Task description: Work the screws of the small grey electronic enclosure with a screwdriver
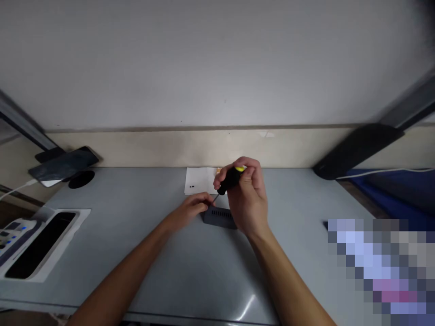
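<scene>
My right hand (249, 199) is wrapped around a black-handled screwdriver (228, 180) with a yellow end cap. Its thin metal shaft slants down to the left, with the tip at the far left part of a dark grey slotted box (220, 219). My left hand (192, 209) is closed on the left end of that box, fingertips close to the screwdriver's tip. The tip itself is partly hidden by the fingers, and my right hand covers the box's right end. Behind the box lies a white sheet of paper (199, 181) with a couple of tiny dark pieces on it.
On the left of the grey table (142, 271) are a phone on white paper (42, 244), a white device with buttons (15, 237) and another phone (64, 165) with a cable. A black post base (353, 151) stands back right. The lower right is pixelated.
</scene>
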A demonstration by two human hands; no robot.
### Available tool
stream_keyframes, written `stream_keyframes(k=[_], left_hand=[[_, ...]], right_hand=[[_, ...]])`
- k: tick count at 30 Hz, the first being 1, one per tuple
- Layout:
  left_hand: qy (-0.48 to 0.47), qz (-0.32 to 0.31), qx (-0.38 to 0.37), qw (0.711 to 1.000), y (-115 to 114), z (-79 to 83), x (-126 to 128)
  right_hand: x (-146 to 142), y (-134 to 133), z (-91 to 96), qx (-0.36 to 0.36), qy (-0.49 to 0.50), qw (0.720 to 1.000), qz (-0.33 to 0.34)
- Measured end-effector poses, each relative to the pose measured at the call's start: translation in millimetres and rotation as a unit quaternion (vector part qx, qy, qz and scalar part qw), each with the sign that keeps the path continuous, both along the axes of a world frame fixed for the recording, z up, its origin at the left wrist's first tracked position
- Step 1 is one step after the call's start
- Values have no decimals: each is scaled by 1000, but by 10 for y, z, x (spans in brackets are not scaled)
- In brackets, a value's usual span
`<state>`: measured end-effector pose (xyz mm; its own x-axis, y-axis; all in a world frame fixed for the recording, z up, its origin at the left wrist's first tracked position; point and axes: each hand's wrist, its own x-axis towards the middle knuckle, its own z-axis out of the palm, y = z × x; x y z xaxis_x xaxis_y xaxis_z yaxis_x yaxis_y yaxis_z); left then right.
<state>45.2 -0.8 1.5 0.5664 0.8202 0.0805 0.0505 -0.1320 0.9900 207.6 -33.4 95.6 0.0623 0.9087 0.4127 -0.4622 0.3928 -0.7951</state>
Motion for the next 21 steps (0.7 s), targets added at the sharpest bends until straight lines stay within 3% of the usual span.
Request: stream_keyframes(k=[4,9,15,21], left_hand=[[3,10,6,1000,4,8,-2],[-23,6,-13,1000,8,-42,2],[-40,5,-31,999,2,-59,11],[-24,2,-13,1000,1,-22,-1]], right_hand=[[-4,-21,5,12,-9,999,28],[-29,3,-65,52,-44,995,-67],[19,37,-115,84,-118,983,-114],[9,20,-68,58,-48,997,-31]])
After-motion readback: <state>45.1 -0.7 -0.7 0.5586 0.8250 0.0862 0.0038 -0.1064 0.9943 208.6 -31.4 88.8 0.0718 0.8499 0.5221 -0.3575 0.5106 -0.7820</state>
